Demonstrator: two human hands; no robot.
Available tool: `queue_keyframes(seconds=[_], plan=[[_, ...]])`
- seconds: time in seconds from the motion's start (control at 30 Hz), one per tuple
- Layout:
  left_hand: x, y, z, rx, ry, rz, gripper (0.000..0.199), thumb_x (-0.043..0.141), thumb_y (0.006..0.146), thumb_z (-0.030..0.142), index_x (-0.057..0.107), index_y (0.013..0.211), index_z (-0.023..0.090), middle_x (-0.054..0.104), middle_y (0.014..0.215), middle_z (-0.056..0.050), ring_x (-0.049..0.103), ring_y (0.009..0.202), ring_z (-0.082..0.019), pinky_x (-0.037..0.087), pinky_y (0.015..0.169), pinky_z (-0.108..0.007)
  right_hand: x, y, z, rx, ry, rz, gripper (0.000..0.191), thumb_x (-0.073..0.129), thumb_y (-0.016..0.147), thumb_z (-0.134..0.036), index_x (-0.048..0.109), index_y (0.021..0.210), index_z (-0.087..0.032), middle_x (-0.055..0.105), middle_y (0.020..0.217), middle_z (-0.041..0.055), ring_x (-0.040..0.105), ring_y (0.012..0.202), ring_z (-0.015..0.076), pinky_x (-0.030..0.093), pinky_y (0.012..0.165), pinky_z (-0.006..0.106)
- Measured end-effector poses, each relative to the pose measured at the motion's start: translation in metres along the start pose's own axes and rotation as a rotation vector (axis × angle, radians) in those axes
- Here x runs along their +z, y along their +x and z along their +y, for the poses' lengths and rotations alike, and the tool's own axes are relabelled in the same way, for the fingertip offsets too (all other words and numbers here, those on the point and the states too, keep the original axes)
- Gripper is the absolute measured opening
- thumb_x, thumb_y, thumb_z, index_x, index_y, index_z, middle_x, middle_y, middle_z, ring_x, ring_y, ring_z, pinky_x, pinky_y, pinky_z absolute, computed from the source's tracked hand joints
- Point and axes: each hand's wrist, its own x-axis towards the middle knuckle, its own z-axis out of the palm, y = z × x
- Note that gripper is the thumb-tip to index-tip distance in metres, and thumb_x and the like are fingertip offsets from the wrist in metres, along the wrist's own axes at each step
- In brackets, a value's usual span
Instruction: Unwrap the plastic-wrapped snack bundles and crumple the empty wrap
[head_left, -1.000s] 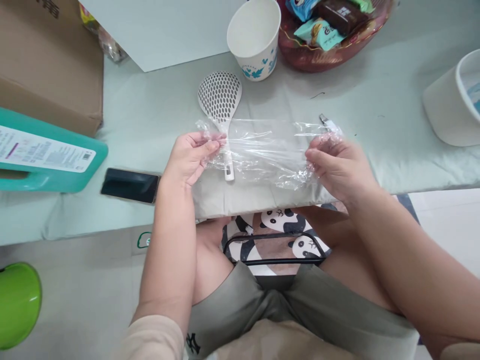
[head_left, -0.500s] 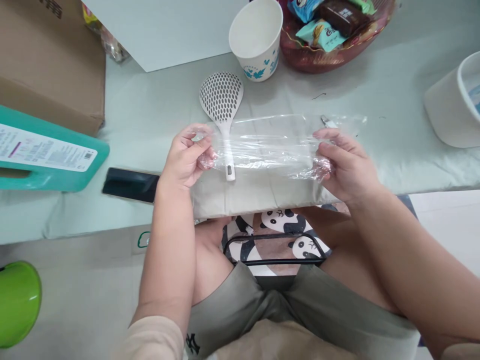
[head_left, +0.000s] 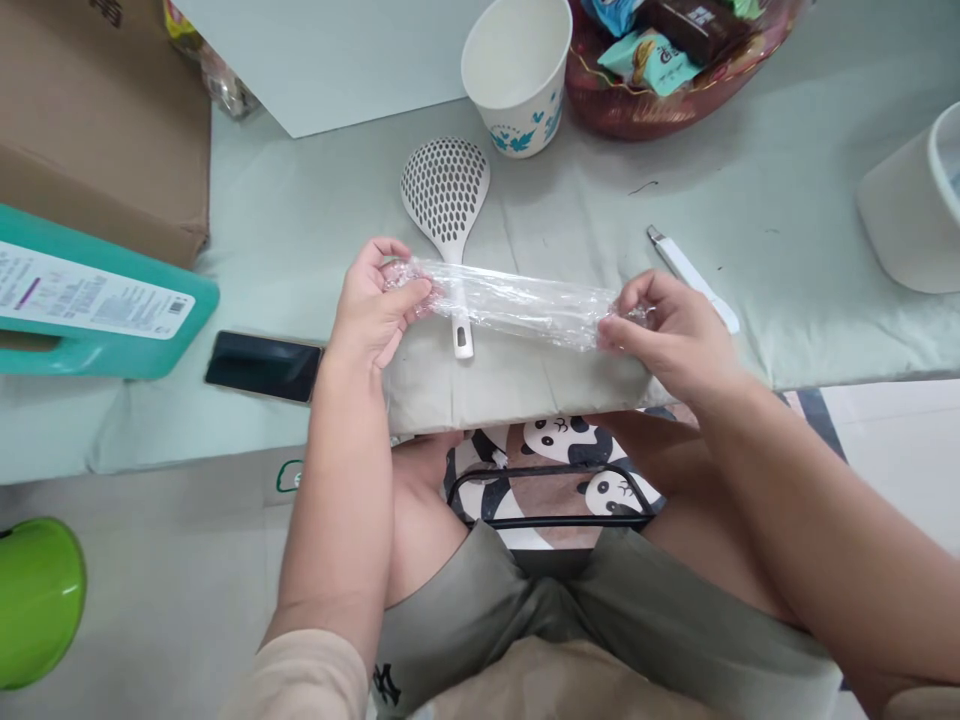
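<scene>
Plainly, left fingers [head_left: 409, 296] and right fingers [head_left: 628, 334] pinch clear, shiny, crinkled plastic film [head_left: 525, 303].

Left hand [head_left: 379, 310] at one end, right hand [head_left: 675, 335] at the other, clear plastic film [head_left: 525, 303] stretched between, crossing in front of the white skimmer [head_left: 445, 190]!

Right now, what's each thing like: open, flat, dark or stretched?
Left hand: pinching the clear film
Right hand: pinching it too
Clear film: stretched, bunched at its ends
Slotted spoon: lying flat, film crossing its handle
Paper cup: upright, open-topped
Phone: flat, screen dark
White-handled tool: lying down
Red bowl: holding wrapped snacks
White tub: open-topped, partly out of view
Teal container: whether capped, can't tell
</scene>
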Motion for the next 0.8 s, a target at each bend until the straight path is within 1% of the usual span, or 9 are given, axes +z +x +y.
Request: queue_keyframes(seconds=[0.07,0.2,0.3,0.37,0.43,0.57,0.63,0.73,0.8], plan=[[-0.001,0.0,0.0,-0.024,0.005,0.008,0.044,0.08,0.061,0.004,0.064,0.095,0.025,0.067,0.07,0.006,0.069,0.062,-0.014,0.053,0.056,-0.024,-0.002,0.002,0.003,-0.014,-0.003,0.011,0.028,0.083,0.074,-0.023,0.064,0.094,-0.026,0.064,0.065,-0.0048,0.058,0.052,0.0128,0.044,0.047,0.027],[-0.003,-0.002,0.003,-0.086,0.072,-0.044,0.021,0.078,0.071,0.006,0.064,0.075,0.021,0.072,0.078,0.001,0.07,0.065,-0.012,0.055,0.058,-0.022,-0.006,0.006,0.007,0.073,-0.034,-0.026,0.019,0.077,0.082,-0.022,0.058,0.077,-0.024,0.065,0.065,-0.003,0.061,0.054,0.0125,0.047,0.05,0.027],[-0.003,-0.004,0.006,-0.123,0.076,-0.086,0.018,0.075,0.077,0.008,0.064,0.071,0.022,0.077,0.088,-0.001,0.069,0.059,-0.01,0.055,0.052,-0.021,-0.006,0.005,0.007,0.091,0.141,-0.057,0.02,0.076,0.084,-0.025,0.056,0.083,-0.026,0.066,0.064,-0.004,0.066,0.058,0.0145,0.052,0.052,0.027],[-0.003,-0.006,0.01,-0.12,0.031,-0.068,0.02,0.074,0.077,0.006,0.065,0.071,0.022,0.077,0.087,0.0,0.067,0.057,-0.009,0.056,0.053,-0.019,-0.005,0.004,0.007,0.116,0.235,-0.09,0.018,0.076,0.085,-0.031,0.06,0.092,-0.027,0.064,0.062,-0.0055,0.065,0.055,0.0136,0.051,0.05,0.026],[-0.003,-0.006,0.014,-0.095,-0.032,-0.037,0.021,0.074,0.076,0.004,0.065,0.068,0.021,0.076,0.085,0.0,0.067,0.058,-0.007,0.057,0.056,-0.017,-0.004,0.002,0.005,0.117,0.296,-0.119,0.017,0.075,0.086,-0.036,0.064,0.091,-0.025,0.064,0.064,-0.0046,0.063,0.054,0.0115,0.049,0.049,0.024],[-0.005,-0.002,0.016,-0.081,-0.09,0.01,0.025,0.07,0.085,0.02,0.065,0.061,0.018,0.074,0.081,-0.002,0.064,0.059,-0.007,0.057,0.058,-0.018,-0.003,-0.001,-0.001,0.082,0.369,-0.162,0.015,0.078,0.081,-0.034,0.068,0.081,-0.023,0.068,0.073,-0.0013,0.06,0.055,0.0096,0.048,0.052,0.025],[-0.008,0.002,0.012,-0.062,-0.076,0.03,0.028,0.075,0.083,0.03,0.064,0.06,0.018,0.073,0.079,-0.002,0.062,0.058,-0.008,0.056,0.055,-0.017,-0.003,-0.003,-0.005,0.058,0.367,-0.179,0.009,0.075,0.081,-0.029,0.069,0.08,-0.023,0.067,0.073,-0.0015,0.059,0.056,0.009,0.048,0.053,0.025],[-0.016,0.009,-0.001,0.021,-0.021,0.017,0.027,0.092,0.066,0.025,0.066,0.072,0.021,0.074,0.088,0.001,0.064,0.065,-0.008,0.058,0.059,-0.018,-0.005,-0.006,-0.011,0.027,0.26,-0.253,0.007,0.068,0.082,-0.019,0.07,0.076,-0.021,0.065,0.071,-0.0011,0.061,0.062,0.0098,0.05,0.06,0.024],[-0.023,0.015,-0.01,0.098,0.054,0.004,0.038,0.094,0.066,0.026,0.067,0.092,0.023,0.072,0.099,0.002,0.07,0.082,-0.01,0.06,0.071,-0.022,-0.006,-0.006,-0.014,0.043,0.162,-0.362,0.01,0.065,0.082,-0.019,0.073,0.076,-0.02,0.068,0.075,0.0012,0.064,0.068,0.0117,0.053,0.066,0.026]])
